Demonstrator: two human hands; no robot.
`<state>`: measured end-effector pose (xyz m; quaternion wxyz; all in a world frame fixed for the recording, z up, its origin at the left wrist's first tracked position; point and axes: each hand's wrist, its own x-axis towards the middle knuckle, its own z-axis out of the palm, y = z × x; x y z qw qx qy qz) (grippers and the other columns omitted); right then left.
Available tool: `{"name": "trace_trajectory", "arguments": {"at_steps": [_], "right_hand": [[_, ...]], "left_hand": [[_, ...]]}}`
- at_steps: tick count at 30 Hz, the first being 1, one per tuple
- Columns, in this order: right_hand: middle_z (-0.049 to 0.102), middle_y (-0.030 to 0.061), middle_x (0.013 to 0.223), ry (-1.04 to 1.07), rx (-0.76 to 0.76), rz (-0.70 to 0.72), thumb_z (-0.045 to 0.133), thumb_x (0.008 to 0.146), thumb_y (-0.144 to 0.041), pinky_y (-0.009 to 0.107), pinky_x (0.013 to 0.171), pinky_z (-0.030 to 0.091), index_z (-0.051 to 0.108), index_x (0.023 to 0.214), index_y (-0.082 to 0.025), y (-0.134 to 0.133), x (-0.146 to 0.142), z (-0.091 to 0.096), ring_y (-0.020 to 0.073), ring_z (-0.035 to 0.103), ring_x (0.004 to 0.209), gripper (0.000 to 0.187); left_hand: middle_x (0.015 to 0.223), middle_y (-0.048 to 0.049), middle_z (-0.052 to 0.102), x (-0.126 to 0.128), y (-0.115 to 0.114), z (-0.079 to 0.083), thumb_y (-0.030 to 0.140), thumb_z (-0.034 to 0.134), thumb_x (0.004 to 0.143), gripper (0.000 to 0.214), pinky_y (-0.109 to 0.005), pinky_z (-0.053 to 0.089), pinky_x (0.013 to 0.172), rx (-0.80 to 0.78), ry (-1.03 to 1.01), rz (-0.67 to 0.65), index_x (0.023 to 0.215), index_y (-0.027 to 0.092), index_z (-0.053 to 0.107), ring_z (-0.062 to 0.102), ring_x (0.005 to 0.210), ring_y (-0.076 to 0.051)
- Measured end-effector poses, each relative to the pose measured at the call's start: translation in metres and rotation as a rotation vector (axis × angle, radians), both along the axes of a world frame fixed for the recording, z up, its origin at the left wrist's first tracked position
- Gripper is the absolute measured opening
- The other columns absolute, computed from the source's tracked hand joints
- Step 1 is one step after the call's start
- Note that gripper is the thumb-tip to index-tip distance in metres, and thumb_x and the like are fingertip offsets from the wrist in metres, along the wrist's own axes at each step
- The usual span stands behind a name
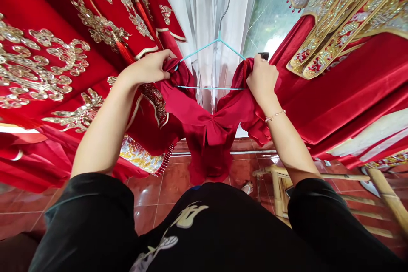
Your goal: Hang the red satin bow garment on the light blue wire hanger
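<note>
Closest to the camera, a black T-shirt [236, 229] with a pale printed motif is filling the lower edge, and both bare forearms are angling forward from its sleeves, a thin bracelet [275, 115] circling the right wrist. Beyond them, the fingers of the left hand [157, 67] are pinching one shoulder of a red bow-front garment [200, 114], while the fingers of the right hand [264, 78] are tightly grasping the other; having a grip at each side is probably what is spreading the neckline evenly. The garment is hanging between the hands, ahead of the wearer's body, its bow sitting at mid-neckline. A pale blue hanger [219, 39] is spanning the opening, its sloping arms running toward the gripped shoulders, presumably so that it is supporting the cloth there; its metal hook is pointing up and away, and whether anything is bearing it is hard to tell. Lower right, a bamboo chair [276, 191] is standing on the red tiled floor [146, 212]. Beside the left arm, a sequined costume [28, 0] is hanging, and on the right, a gold-beaded costume [344, 89] is draping, its decoration facing outward, likely for display. Farther back, a white curtain [237, 4] is hanging behind the hook, beside a glass pane [272, 4].
</note>
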<state>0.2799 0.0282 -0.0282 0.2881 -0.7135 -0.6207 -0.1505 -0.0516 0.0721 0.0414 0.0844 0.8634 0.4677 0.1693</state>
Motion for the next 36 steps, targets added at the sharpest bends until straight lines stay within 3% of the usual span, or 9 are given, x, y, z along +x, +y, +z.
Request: {"name": "trace_trajectory", "arguments": {"at_steps": [5,14,18,22,24,27,30,36], "right_hand": [[0.067,0.0197,0.108,0.009,-0.023,-0.025,0.040,0.097,-0.031,0.051,0.084,0.050,0.056,0.125,-0.014,-0.007,-0.004,0.003,0.0347,0.065,0.103,0.036],[0.069,0.0202,0.103,0.032,0.003,-0.005,0.042,0.092,-0.021,0.052,0.084,0.049,0.057,0.126,-0.012,-0.016,-0.007,0.005,0.0355,0.065,0.101,0.039],[0.070,0.0191,0.101,-0.008,-0.015,-0.041,0.043,0.088,-0.017,0.050,0.081,0.049,0.060,0.123,-0.013,-0.016,-0.009,0.003,0.0342,0.066,0.097,0.039],[0.070,0.0197,0.102,0.005,-0.039,-0.027,0.043,0.088,-0.017,0.052,0.083,0.048,0.057,0.127,-0.012,-0.016,-0.009,0.003,0.0353,0.065,0.101,0.042],[0.069,0.0202,0.103,0.014,-0.042,-0.013,0.043,0.088,-0.018,0.053,0.084,0.048,0.055,0.130,-0.012,-0.018,-0.009,0.004,0.0365,0.064,0.104,0.044],[0.070,0.0198,0.105,0.020,-0.059,-0.025,0.044,0.088,-0.017,0.054,0.085,0.047,0.055,0.131,-0.014,-0.021,-0.011,0.007,0.0370,0.064,0.106,0.044],[0.070,0.0200,0.110,0.012,-0.104,-0.064,0.044,0.087,-0.014,0.054,0.085,0.047,0.057,0.129,-0.017,-0.024,-0.013,0.009,0.0362,0.065,0.104,0.044],[0.069,0.0189,0.105,0.002,-0.065,-0.029,0.047,0.087,-0.013,0.052,0.087,0.047,0.057,0.126,-0.013,-0.021,-0.010,0.006,0.0342,0.064,0.105,0.041]], "left_hand": [[0.092,-0.0020,0.068,-0.002,0.004,0.002,0.039,0.070,0.065,0.048,-0.055,0.045,0.102,-0.092,-0.072,-0.029,0.109,0.024,0.059,0.051,0.098,-0.027],[0.097,0.0005,0.071,-0.004,0.008,-0.001,0.037,0.069,0.063,0.054,-0.052,0.050,0.097,-0.140,-0.125,-0.073,0.115,0.025,0.058,0.053,0.093,-0.024],[0.105,-0.0007,0.069,0.009,0.003,-0.010,0.026,0.064,0.069,0.052,-0.051,0.050,0.101,-0.047,-0.100,0.025,0.121,0.022,0.055,0.059,0.100,-0.026],[0.122,-0.0089,0.066,0.025,-0.005,-0.025,0.019,0.059,0.070,0.053,-0.052,0.049,0.103,0.126,-0.096,0.190,0.123,0.019,0.054,0.060,0.115,-0.033],[0.130,-0.0084,0.063,0.026,-0.007,-0.028,0.023,0.057,0.069,0.058,-0.052,0.047,0.107,0.128,-0.132,0.133,0.127,0.020,0.053,0.058,0.120,-0.032],[0.136,-0.0008,0.061,0.017,-0.007,-0.025,0.030,0.056,0.067,0.069,-0.052,0.044,0.113,0.035,-0.181,-0.024,0.135,0.023,0.048,0.056,0.120,-0.028],[0.137,0.0057,0.059,0.009,-0.005,-0.021,0.036,0.057,0.065,0.075,-0.051,0.041,0.116,-0.026,-0.185,-0.087,0.138,0.024,0.043,0.051,0.122,-0.026],[0.126,-0.0014,0.061,0.010,-0.002,-0.028,0.018,0.055,0.073,0.065,-0.046,0.045,0.110,0.063,-0.192,-0.092,0.136,0.016,0.044,0.055,0.108,-0.021]]}}
